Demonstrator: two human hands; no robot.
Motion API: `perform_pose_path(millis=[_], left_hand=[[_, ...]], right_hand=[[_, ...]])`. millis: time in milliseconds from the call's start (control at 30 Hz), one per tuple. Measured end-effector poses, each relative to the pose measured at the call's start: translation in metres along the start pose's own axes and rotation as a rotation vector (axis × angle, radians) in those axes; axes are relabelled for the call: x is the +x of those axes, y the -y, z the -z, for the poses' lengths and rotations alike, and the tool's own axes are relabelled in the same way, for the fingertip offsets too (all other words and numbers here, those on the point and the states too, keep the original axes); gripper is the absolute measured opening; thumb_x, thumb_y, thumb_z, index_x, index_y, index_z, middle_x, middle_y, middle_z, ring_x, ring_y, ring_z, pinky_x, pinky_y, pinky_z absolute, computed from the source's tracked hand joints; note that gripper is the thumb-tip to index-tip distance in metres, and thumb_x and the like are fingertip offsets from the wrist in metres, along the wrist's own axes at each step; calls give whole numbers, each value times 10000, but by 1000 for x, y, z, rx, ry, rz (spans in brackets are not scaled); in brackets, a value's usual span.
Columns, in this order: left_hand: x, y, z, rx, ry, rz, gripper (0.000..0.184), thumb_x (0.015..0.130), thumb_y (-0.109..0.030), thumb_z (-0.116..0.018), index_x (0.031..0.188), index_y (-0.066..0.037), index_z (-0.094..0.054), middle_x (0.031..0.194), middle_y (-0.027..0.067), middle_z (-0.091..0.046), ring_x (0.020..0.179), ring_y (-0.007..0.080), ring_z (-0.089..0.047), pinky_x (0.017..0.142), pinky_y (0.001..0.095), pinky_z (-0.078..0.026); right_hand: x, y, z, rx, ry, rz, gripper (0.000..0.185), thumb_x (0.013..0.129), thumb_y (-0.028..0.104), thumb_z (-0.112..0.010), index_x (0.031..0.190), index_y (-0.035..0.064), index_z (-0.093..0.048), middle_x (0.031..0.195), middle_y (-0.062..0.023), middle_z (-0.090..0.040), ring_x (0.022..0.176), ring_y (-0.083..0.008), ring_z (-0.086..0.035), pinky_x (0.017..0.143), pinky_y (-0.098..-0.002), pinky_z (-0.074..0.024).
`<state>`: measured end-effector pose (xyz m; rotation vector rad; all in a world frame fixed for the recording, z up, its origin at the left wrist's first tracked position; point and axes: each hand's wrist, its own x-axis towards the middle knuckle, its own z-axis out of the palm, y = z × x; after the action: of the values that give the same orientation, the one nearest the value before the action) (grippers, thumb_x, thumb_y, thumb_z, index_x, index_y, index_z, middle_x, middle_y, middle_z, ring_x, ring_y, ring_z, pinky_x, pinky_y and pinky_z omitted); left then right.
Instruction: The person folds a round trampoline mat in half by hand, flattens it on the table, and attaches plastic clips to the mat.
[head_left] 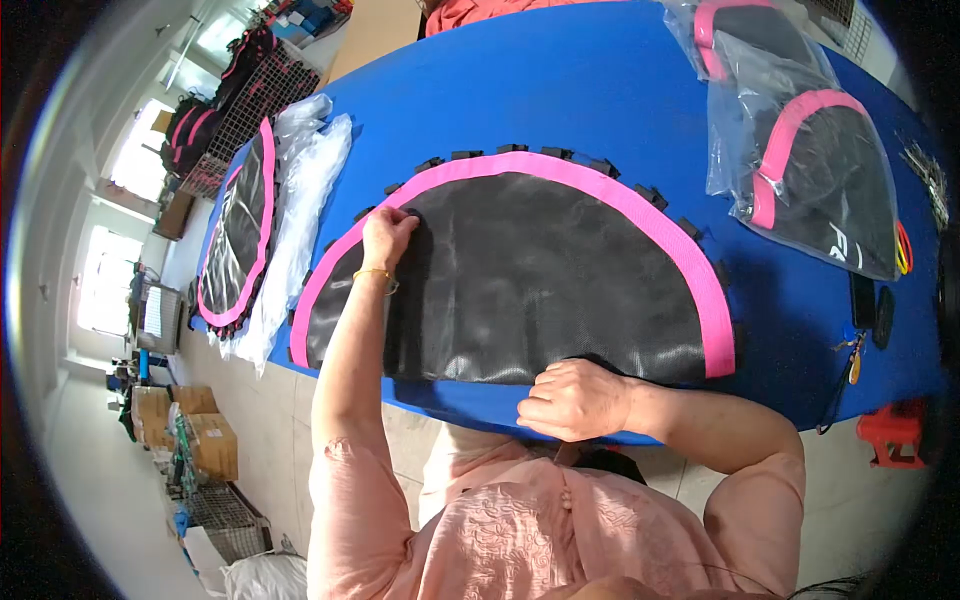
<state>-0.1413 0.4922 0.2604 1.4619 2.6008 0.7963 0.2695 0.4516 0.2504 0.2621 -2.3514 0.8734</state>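
A half-round black mat (560, 270) lies flat in front of me, its straight edge along the near side of the table. A wide pink band (690, 262) follows its curve, with several black tabs (648, 196) sticking out beyond it. My left hand (388, 236) rests at the upper left of the mat by the pink band, its fingertips pinched together on the black surface. At the mat's straight near edge, my right hand (576, 400) is curled closed. Its fingertips are turned under, and whether they grip the edge is hidden.
The mat lies on a blue-covered table (440, 115). To the left are another pink-edged black mat (240, 235) and crumpled clear plastic (300, 220). A plastic-bagged mat (830, 180) lies at right, near keys (855, 360). A red stool (893, 435) and cardboard boxes (212, 445) stand on the floor.
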Motion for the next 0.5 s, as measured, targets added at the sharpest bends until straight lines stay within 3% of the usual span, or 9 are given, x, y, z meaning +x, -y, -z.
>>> perform_pose_path(millis=[33,67,133,400,500], left_hand=[[-7,-8,1,-22,66,22,263,793,-251,-846,886,-18,-767,782,129,-757,749,233,-735,737,378,-572],[-10,3,-14,-238,90,42,256,800,-229,-849,908,-13,-763,789,116,-756,748,205,-726,729,362,-569],[-35,-24,-8,-227,130,28,249,812,-204,-845,928,-2,-757,802,102,-758,739,186,-713,715,355,-564],[-140,-93,11,-268,351,-32,191,867,-114,-823,955,22,-722,843,128,-754,764,169,-698,731,337,-566],[-176,-115,8,-274,374,-155,176,844,-111,-816,943,-7,-715,914,174,-715,848,318,-718,760,400,-566]], right_hand=[[0,0,1,-10,0,2,239,925,201,-704,777,99,-547,672,-65,-578,656,-267,-626,645,-398,-498],[0,0,1,-19,1,4,239,925,202,-704,777,99,-548,672,-66,-579,653,-266,-625,641,-397,-497],[2,-1,-3,-5,-46,28,284,898,195,-751,727,95,-546,635,-63,-541,609,-263,-592,592,-394,-482],[5,0,5,43,-110,-26,209,875,168,-776,768,89,-613,650,-82,-584,595,-287,-616,571,-424,-491],[12,-2,14,42,-278,-156,141,856,119,-793,807,79,-667,706,-98,-654,607,-306,-652,569,-436,-506]])
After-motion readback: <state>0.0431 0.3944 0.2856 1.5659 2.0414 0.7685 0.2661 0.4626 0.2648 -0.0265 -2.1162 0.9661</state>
